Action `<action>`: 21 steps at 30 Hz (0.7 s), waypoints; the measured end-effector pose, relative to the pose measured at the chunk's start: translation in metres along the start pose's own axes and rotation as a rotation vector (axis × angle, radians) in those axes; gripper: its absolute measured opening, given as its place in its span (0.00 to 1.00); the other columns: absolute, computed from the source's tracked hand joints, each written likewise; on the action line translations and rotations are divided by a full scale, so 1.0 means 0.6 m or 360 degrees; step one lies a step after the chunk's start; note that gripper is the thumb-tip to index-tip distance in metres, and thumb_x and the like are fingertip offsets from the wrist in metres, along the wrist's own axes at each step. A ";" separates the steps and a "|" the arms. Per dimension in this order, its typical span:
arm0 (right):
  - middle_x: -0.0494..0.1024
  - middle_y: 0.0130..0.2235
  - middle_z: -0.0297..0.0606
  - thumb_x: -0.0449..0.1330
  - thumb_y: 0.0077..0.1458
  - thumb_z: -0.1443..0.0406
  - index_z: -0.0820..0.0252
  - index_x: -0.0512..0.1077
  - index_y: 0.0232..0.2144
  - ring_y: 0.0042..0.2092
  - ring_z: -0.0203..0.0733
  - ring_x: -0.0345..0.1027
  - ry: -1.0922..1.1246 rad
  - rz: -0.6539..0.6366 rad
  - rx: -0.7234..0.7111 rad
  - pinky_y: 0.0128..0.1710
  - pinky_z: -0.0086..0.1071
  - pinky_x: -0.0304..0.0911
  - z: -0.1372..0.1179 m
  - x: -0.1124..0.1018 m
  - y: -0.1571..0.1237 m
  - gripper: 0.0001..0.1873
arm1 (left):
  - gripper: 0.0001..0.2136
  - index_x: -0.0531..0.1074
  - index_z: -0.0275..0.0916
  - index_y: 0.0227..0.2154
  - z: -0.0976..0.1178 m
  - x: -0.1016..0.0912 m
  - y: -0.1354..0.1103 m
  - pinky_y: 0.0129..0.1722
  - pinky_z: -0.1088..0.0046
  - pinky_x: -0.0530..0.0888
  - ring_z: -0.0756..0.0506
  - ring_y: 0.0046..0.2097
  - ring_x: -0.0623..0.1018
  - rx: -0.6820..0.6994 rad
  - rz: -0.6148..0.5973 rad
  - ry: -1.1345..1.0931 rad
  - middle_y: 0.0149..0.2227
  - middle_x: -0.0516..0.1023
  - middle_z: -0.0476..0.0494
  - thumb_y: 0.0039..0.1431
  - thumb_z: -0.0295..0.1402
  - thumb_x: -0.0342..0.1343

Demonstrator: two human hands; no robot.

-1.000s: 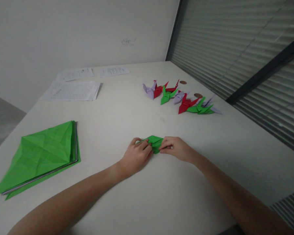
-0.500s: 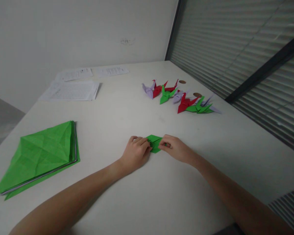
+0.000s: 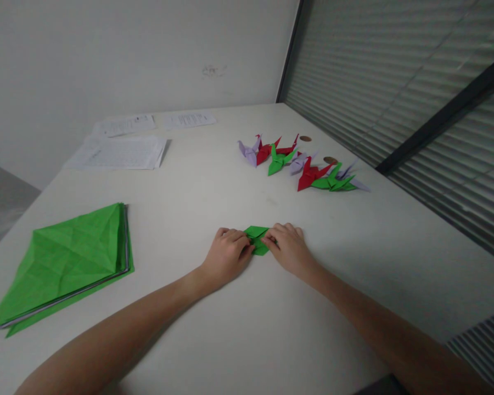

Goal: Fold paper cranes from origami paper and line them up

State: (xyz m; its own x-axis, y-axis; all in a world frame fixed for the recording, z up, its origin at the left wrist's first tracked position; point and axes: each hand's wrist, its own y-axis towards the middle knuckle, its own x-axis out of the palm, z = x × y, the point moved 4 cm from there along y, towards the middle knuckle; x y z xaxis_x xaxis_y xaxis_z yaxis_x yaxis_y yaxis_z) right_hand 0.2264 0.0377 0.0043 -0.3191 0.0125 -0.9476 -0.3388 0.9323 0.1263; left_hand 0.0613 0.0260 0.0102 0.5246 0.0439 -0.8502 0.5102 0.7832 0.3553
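A small folded piece of green origami paper point(image 3: 257, 232) lies on the white table between my hands. My left hand point(image 3: 229, 252) grips its left side, fingers curled and thumb pressed on the paper. On the right side, my right hand point(image 3: 288, 247) has its fingers closed over the paper's edge, with the thumb and forefinger near the middle. Both hands rest low at the table surface. The paper's two outer ends are hidden beneath my fingers.
A stack of larger green paper point(image 3: 74, 247) lies at the left. Beyond my hands, several folded paper cranes stand in a row, among them a red crane point(image 3: 310, 174) and a green crane point(image 3: 279, 160). Printed sheets point(image 3: 123, 152) lie at the back left. Window blinds point(image 3: 395, 82) border the right.
My right hand has turned and flattened onto the paper's right side, its fingers now lying over the edge. My left hand has stayed almost still on the left side.
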 end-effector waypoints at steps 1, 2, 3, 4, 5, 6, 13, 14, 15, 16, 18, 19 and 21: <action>0.75 0.34 0.39 0.55 0.62 0.62 0.57 0.72 0.30 0.40 0.47 0.62 0.0000 0.0011 -0.0003 0.37 0.37 0.48 0.001 0.001 0.001 0.10 | 0.09 0.72 0.38 0.27 0.000 0.000 0.000 0.39 0.65 0.63 0.46 0.36 0.75 -0.0012 -0.0005 -0.0007 0.33 0.78 0.45 0.63 0.32 0.52; 0.75 0.34 0.39 0.55 0.62 0.61 0.57 0.72 0.30 0.40 0.47 0.62 0.0008 0.0019 -0.0006 0.37 0.37 0.48 0.003 0.003 0.001 0.10 | 0.09 0.72 0.38 0.27 0.000 0.000 0.001 0.39 0.65 0.62 0.46 0.36 0.75 -0.0029 -0.0008 -0.0006 0.32 0.78 0.45 0.63 0.32 0.53; 0.75 0.34 0.39 0.55 0.62 0.61 0.57 0.72 0.30 0.40 0.47 0.62 0.0022 0.0024 -0.0009 0.37 0.37 0.48 0.004 0.004 0.002 0.11 | 0.09 0.72 0.38 0.27 0.000 0.000 0.002 0.39 0.65 0.61 0.46 0.36 0.75 -0.0047 -0.0013 0.0001 0.32 0.78 0.45 0.63 0.32 0.53; 0.74 0.34 0.39 0.55 0.62 0.61 0.57 0.72 0.30 0.40 0.46 0.62 0.0036 0.0029 -0.0009 0.38 0.37 0.49 0.006 0.006 0.002 0.11 | 0.09 0.71 0.38 0.26 0.001 -0.001 0.002 0.39 0.64 0.60 0.46 0.37 0.75 -0.0064 -0.0020 0.0009 0.32 0.78 0.45 0.62 0.32 0.53; 0.74 0.34 0.39 0.55 0.62 0.60 0.56 0.72 0.30 0.40 0.46 0.62 0.0044 0.0034 -0.0004 0.39 0.38 0.49 0.007 0.007 0.002 0.11 | 0.09 0.71 0.38 0.26 0.001 -0.001 0.003 0.39 0.64 0.59 0.46 0.37 0.75 -0.0081 -0.0027 0.0013 0.32 0.78 0.46 0.62 0.32 0.53; 0.74 0.35 0.39 0.55 0.62 0.59 0.56 0.73 0.31 0.41 0.47 0.62 0.0043 0.0041 0.0007 0.39 0.38 0.50 0.008 0.009 0.003 0.11 | 0.09 0.71 0.38 0.26 0.001 -0.002 0.004 0.39 0.64 0.59 0.45 0.37 0.75 -0.0093 -0.0037 0.0010 0.32 0.78 0.46 0.62 0.32 0.54; 0.70 0.38 0.42 0.55 0.61 0.55 0.55 0.76 0.30 0.43 0.49 0.61 0.0003 0.0156 0.0154 0.42 0.40 0.53 0.013 0.009 0.002 0.15 | 0.08 0.71 0.38 0.27 -0.003 -0.004 0.007 0.40 0.64 0.58 0.45 0.39 0.75 -0.0087 -0.0086 -0.0062 0.33 0.78 0.46 0.61 0.31 0.53; 0.70 0.39 0.42 0.56 0.61 0.54 0.55 0.76 0.30 0.43 0.49 0.60 0.0006 0.0168 0.0178 0.42 0.41 0.54 0.014 0.010 0.002 0.15 | 0.08 0.71 0.38 0.27 -0.004 -0.004 0.008 0.39 0.64 0.58 0.45 0.39 0.75 -0.0080 -0.0091 -0.0072 0.33 0.78 0.46 0.61 0.31 0.54; 0.69 0.39 0.43 0.56 0.61 0.54 0.55 0.77 0.30 0.44 0.50 0.61 0.0010 0.0179 0.0199 0.42 0.41 0.54 0.015 0.010 0.002 0.16 | 0.08 0.71 0.38 0.26 -0.004 -0.003 0.009 0.39 0.64 0.58 0.45 0.39 0.74 -0.0084 -0.0095 -0.0084 0.32 0.78 0.46 0.61 0.31 0.54; 0.69 0.39 0.43 0.56 0.60 0.54 0.55 0.77 0.29 0.44 0.50 0.61 0.0014 0.0188 0.0213 0.42 0.41 0.54 0.016 0.011 0.003 0.16 | 0.08 0.70 0.38 0.26 -0.005 -0.003 0.011 0.39 0.64 0.59 0.45 0.39 0.74 -0.0096 -0.0096 -0.0100 0.32 0.77 0.46 0.61 0.31 0.54; 0.69 0.38 0.42 0.56 0.60 0.53 0.55 0.77 0.28 0.44 0.49 0.61 0.0020 0.0206 0.0230 0.43 0.41 0.55 0.017 0.012 0.004 0.17 | 0.09 0.69 0.38 0.24 -0.008 -0.002 0.013 0.39 0.65 0.59 0.46 0.38 0.74 -0.0142 -0.0087 -0.0150 0.31 0.77 0.47 0.59 0.31 0.55; 0.69 0.38 0.42 0.57 0.59 0.53 0.55 0.77 0.27 0.44 0.49 0.61 0.0023 0.0212 0.0232 0.42 0.41 0.55 0.017 0.012 0.004 0.17 | 0.09 0.69 0.38 0.23 -0.009 -0.001 0.014 0.39 0.65 0.59 0.46 0.38 0.74 -0.0166 -0.0077 -0.0181 0.30 0.77 0.48 0.59 0.31 0.56; 0.70 0.38 0.41 0.57 0.59 0.52 0.55 0.77 0.27 0.43 0.49 0.62 0.0023 0.0216 0.0230 0.42 0.40 0.55 0.016 0.012 0.005 0.17 | 0.09 0.68 0.37 0.22 -0.011 0.000 0.015 0.39 0.65 0.59 0.46 0.38 0.74 -0.0193 -0.0064 -0.0233 0.30 0.77 0.48 0.57 0.30 0.57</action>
State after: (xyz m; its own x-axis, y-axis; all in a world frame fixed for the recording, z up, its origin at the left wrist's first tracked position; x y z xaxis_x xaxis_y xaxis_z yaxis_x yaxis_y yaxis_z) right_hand 0.2317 0.0442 -0.0051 -0.3664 0.1370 -0.9203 -0.1618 0.9646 0.2080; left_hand 0.0616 0.0370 0.0111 0.6039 -0.0726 -0.7938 0.4513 0.8520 0.2654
